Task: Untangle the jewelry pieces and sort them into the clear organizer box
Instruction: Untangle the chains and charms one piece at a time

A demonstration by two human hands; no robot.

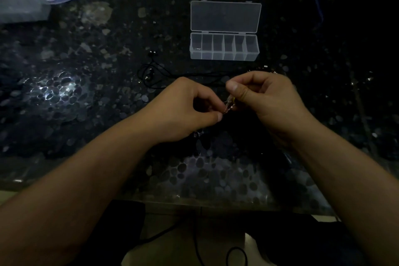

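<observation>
Left hand [185, 110] and right hand [265, 97] each pinch one thin chain [228, 107] above the table [64, 93]. Beyond them the clear organizer box [224, 46] lies open.

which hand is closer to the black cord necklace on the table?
Left. The left hand sits just right of and below the black cord necklace loops. The right hand is farther right, past the left, though the cord's thin strand runs toward it.
</observation>
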